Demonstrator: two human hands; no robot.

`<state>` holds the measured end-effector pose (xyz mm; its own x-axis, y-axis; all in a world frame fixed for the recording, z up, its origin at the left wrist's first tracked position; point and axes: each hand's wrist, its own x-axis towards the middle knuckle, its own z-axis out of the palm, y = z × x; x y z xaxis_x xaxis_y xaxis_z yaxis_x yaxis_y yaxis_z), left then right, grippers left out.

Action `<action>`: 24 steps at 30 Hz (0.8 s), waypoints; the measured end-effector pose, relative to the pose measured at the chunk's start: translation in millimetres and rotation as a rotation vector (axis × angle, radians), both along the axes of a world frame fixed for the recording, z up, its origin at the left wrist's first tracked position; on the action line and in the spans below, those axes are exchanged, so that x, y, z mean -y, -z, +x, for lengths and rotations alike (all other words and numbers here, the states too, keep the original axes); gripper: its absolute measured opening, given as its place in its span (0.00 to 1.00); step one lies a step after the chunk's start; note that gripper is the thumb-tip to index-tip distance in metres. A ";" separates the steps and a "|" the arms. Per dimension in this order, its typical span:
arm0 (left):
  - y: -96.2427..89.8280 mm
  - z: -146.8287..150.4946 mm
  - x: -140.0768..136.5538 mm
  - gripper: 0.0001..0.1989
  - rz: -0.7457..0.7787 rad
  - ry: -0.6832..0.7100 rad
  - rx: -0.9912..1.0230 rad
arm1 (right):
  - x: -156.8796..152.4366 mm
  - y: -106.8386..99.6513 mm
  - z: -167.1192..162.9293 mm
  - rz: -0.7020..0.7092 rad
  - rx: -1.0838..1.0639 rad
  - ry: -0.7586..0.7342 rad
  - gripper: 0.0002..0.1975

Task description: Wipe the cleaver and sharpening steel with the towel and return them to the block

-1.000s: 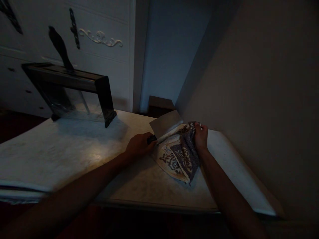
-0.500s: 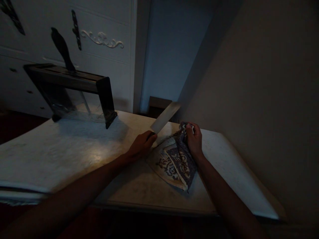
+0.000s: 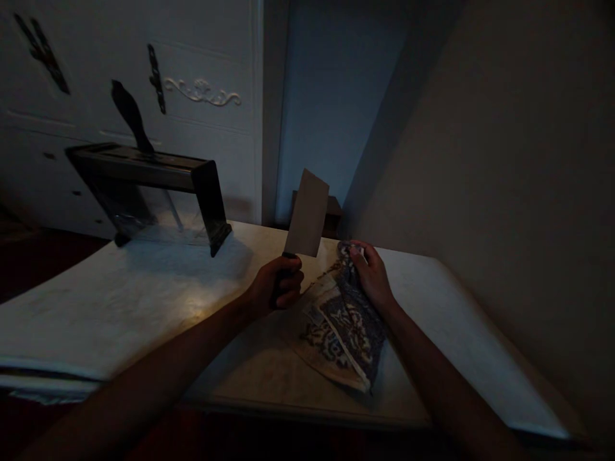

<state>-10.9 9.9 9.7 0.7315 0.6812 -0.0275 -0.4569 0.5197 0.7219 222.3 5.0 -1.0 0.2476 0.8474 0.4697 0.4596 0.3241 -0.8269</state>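
My left hand (image 3: pixel 277 285) is closed around the dark handle of a cleaver (image 3: pixel 309 214), whose broad blade points up and away from me above the table's far edge. To its right, my right hand (image 3: pixel 372 275) pinches the bunched upper end of a patterned cloth (image 3: pixel 343 326). The cloth is grey with a pale and brown design and a light border, and it hangs down onto the table in loose folds. Blade and cloth are apart.
A pale table (image 3: pixel 158 301) lies under my hands. On its left stands a knife block (image 3: pixel 158 192) with a clear front and one black-handled knife (image 3: pixel 129 115) in it. White cabinets (image 3: pixel 211 57) rise behind, a bare wall (image 3: pixel 480 160) on the right.
My left hand has turned the cleaver from slanting right to nearly upright, its flat side now facing me. The right hand still grips the cloth, shifted slightly.
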 end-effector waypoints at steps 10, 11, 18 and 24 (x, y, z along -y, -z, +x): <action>-0.9 -6.6 -2.2 0.08 -0.236 0.189 0.047 | -0.3 11.2 4.8 0.032 0.166 -0.083 0.22; -0.6 -7.1 -2.2 0.09 -0.241 0.196 0.046 | -0.2 10.9 4.6 0.047 0.185 -0.057 0.22; 7.2 -9.8 -15.0 0.20 -0.287 0.208 0.045 | 2.1 2.4 4.1 0.150 0.105 0.170 0.20; 8.7 -8.2 -19.1 0.33 -0.290 0.212 0.002 | 7.4 -7.5 1.4 0.283 -0.059 0.329 0.18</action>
